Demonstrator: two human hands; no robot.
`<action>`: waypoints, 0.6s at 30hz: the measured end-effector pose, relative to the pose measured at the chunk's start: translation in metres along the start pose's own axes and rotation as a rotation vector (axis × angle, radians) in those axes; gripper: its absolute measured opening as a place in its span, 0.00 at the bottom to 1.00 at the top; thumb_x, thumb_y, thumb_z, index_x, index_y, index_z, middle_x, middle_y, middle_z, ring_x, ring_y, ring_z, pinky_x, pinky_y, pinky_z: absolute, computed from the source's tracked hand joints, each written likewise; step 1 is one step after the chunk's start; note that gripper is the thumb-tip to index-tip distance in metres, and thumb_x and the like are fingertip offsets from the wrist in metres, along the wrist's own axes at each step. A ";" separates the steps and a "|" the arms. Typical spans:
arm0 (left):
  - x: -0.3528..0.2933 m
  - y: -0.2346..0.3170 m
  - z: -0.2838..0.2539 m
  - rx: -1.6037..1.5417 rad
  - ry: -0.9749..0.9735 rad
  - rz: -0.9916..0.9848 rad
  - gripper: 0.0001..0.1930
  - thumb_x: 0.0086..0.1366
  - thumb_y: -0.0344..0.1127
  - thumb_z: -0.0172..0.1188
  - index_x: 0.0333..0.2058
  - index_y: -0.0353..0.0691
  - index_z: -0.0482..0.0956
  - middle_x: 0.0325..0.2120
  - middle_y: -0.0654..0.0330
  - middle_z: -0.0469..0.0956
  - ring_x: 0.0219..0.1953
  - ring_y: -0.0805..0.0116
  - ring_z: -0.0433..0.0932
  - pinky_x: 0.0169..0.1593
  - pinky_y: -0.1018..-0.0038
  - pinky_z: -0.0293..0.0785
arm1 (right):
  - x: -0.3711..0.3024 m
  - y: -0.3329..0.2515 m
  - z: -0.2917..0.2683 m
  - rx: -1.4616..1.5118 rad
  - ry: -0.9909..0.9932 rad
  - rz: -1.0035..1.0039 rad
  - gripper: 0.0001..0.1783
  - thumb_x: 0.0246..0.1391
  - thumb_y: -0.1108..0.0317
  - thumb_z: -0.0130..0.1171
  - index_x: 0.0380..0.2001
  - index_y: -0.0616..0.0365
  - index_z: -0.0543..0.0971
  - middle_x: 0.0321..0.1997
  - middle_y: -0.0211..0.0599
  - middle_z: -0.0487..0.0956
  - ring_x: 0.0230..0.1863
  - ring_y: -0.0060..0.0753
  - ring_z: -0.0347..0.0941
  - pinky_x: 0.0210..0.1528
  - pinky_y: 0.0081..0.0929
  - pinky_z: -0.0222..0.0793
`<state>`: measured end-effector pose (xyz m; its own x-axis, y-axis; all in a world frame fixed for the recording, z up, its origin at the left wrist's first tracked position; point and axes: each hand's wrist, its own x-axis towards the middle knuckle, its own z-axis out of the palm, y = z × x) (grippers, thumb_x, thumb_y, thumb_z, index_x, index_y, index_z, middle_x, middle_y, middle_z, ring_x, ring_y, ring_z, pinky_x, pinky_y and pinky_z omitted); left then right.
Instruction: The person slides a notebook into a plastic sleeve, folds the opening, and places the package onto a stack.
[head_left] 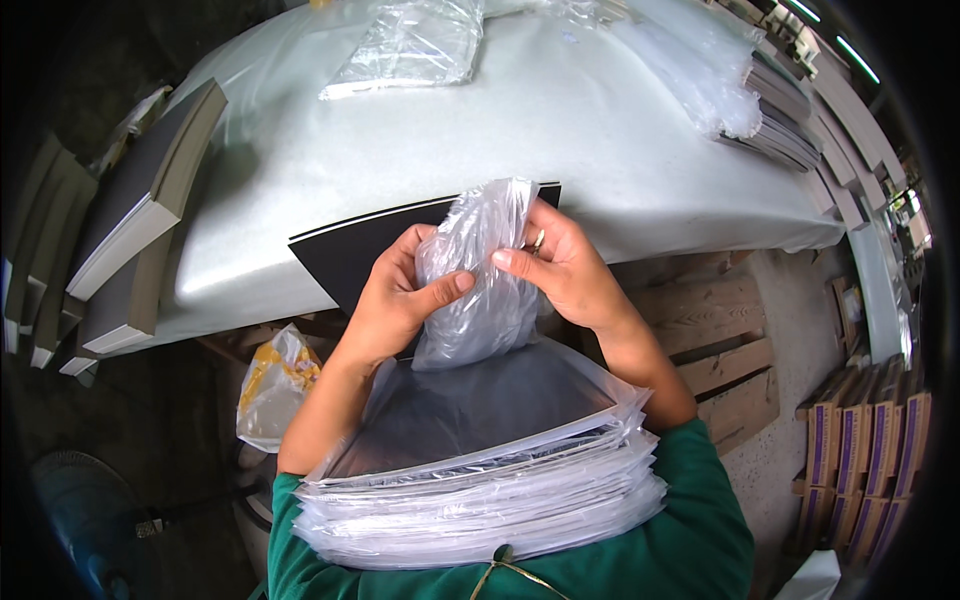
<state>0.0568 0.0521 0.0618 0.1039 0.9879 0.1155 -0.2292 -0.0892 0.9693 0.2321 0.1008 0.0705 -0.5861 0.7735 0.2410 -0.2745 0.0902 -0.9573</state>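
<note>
A thin see-through plastic bag [475, 300] is bunched up between my two hands, in front of my chest. My left hand [415, 285] pinches its left side with thumb and fingers. On the other side, my right hand [555, 262], with a ring on one finger, grips the bag near its upper part. Behind the hands, black flat boards [350, 250] lie at the table's near edge, partly hidden by the bag. Below, close to my body, rests a thick stack of dark sheets in plastic sleeves [480, 415]; the bag's lower end reaches its far edge.
Plastic film covers the table [400, 140]. Folded plastic bags [410, 45] lie at its far side. Thick dark boards [150, 190] stand at left; plastic-draped stacks [780, 110] at right. A wooden pallet [710, 340], cartons [865, 450], a yellow-printed bag [275, 385] and a fan [90, 520] surround me.
</note>
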 end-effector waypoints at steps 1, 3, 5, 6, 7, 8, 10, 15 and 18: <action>0.000 0.005 0.002 0.028 -0.018 -0.028 0.11 0.53 0.30 0.61 0.35 0.35 0.71 0.27 0.66 0.74 0.30 0.81 0.69 0.36 0.82 0.66 | 0.000 -0.001 0.000 0.005 0.017 -0.007 0.25 0.51 0.73 0.53 0.52 0.62 0.60 0.40 0.30 0.72 0.40 0.16 0.66 0.41 0.16 0.64; -0.002 0.011 0.004 0.085 -0.054 -0.084 0.12 0.53 0.30 0.61 0.36 0.35 0.72 0.28 0.65 0.74 0.30 0.81 0.69 0.37 0.82 0.66 | -0.002 0.002 0.002 0.009 -0.021 -0.037 0.24 0.49 0.73 0.56 0.50 0.63 0.63 0.40 0.32 0.72 0.40 0.16 0.66 0.41 0.17 0.64; -0.002 0.005 -0.004 0.117 -0.049 -0.075 0.10 0.53 0.32 0.62 0.33 0.36 0.73 0.27 0.66 0.75 0.29 0.82 0.70 0.36 0.83 0.66 | -0.005 0.006 0.004 -0.082 -0.082 -0.052 0.21 0.48 0.72 0.57 0.46 0.64 0.67 0.39 0.32 0.73 0.38 0.16 0.67 0.41 0.18 0.64; -0.001 0.009 -0.005 0.084 -0.027 -0.077 0.10 0.52 0.32 0.62 0.32 0.36 0.74 0.26 0.66 0.75 0.28 0.82 0.70 0.35 0.83 0.66 | -0.007 0.003 -0.002 -0.195 -0.098 -0.003 0.14 0.48 0.71 0.58 0.38 0.66 0.73 0.32 0.29 0.75 0.34 0.15 0.67 0.38 0.18 0.65; -0.001 0.012 -0.008 0.051 -0.006 -0.080 0.10 0.52 0.33 0.62 0.31 0.36 0.74 0.25 0.66 0.75 0.28 0.82 0.70 0.35 0.83 0.66 | -0.006 0.000 -0.009 -0.230 -0.029 -0.001 0.13 0.48 0.70 0.58 0.36 0.67 0.73 0.30 0.28 0.75 0.33 0.15 0.67 0.37 0.18 0.64; -0.001 0.014 -0.015 0.068 0.004 -0.046 0.09 0.51 0.33 0.63 0.30 0.37 0.74 0.24 0.67 0.75 0.26 0.82 0.70 0.33 0.84 0.66 | -0.005 -0.003 -0.016 -0.266 0.039 0.000 0.12 0.48 0.70 0.58 0.35 0.67 0.74 0.27 0.28 0.75 0.31 0.15 0.66 0.36 0.18 0.64; 0.000 0.028 -0.012 0.108 0.063 -0.013 0.08 0.52 0.32 0.63 0.28 0.37 0.74 0.22 0.68 0.74 0.25 0.83 0.69 0.32 0.84 0.66 | -0.005 -0.013 -0.022 -0.283 0.182 -0.021 0.10 0.49 0.69 0.57 0.32 0.67 0.75 0.24 0.27 0.74 0.29 0.14 0.65 0.32 0.17 0.63; 0.000 0.046 0.004 0.598 0.332 0.315 0.05 0.52 0.28 0.61 0.27 0.36 0.74 0.20 0.67 0.74 0.19 0.84 0.67 0.25 0.85 0.63 | -0.023 -0.038 0.005 -0.363 0.220 -0.119 0.15 0.49 0.60 0.58 0.33 0.60 0.74 0.24 0.25 0.74 0.24 0.12 0.64 0.27 0.11 0.58; -0.005 0.035 0.024 1.081 0.219 0.867 0.10 0.43 0.23 0.61 0.26 0.36 0.72 0.19 0.60 0.72 0.15 0.72 0.68 0.20 0.79 0.62 | -0.016 -0.044 0.030 -0.003 0.026 -0.011 0.16 0.51 0.57 0.55 0.31 0.62 0.75 0.26 0.25 0.74 0.28 0.12 0.65 0.29 0.13 0.60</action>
<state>0.0714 0.0407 0.1005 0.1407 0.5593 0.8169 0.7175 -0.6262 0.3051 0.2309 0.0657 0.1134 -0.5630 0.7887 0.2470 -0.2784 0.1004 -0.9552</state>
